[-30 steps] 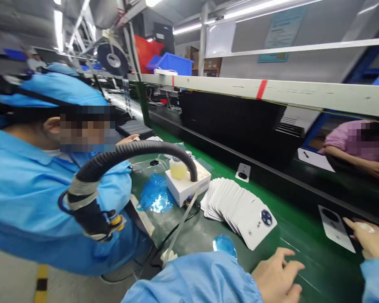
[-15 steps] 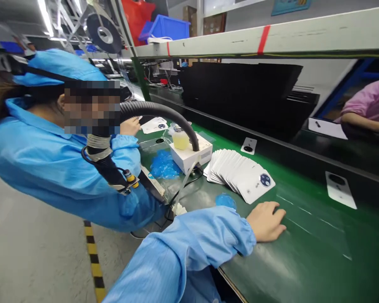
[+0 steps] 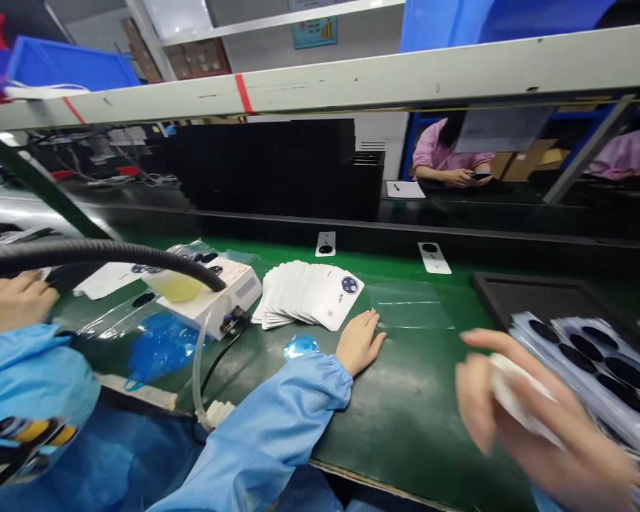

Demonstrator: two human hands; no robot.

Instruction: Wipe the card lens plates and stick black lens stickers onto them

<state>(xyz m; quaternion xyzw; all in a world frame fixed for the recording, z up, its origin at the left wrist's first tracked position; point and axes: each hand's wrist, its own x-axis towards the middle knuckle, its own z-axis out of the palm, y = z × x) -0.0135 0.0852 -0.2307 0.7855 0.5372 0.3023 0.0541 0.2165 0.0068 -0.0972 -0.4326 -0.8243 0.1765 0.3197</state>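
My left hand lies on the green table, fingers apart and holding nothing. It is beside the near right end of a fanned stack of white phone-back sheets. A round blue film disc lies left of its wrist. At the right, my right hand is raised over the table, blurred by motion, with a crumpled white cloth held between its fingers. Beyond that hand are clear-wrapped pieces with black ovals.
A white box with a black hose stands left, near blue film. A co-worker's hand is at far left. Single white sheets lie toward the back. A black tray sits right, beneath a shelf beam.
The view has swung to the right. My right hand has come into view with the white cloth, along with the black tray and wrapped pieces. My left hand still rests near the stack.
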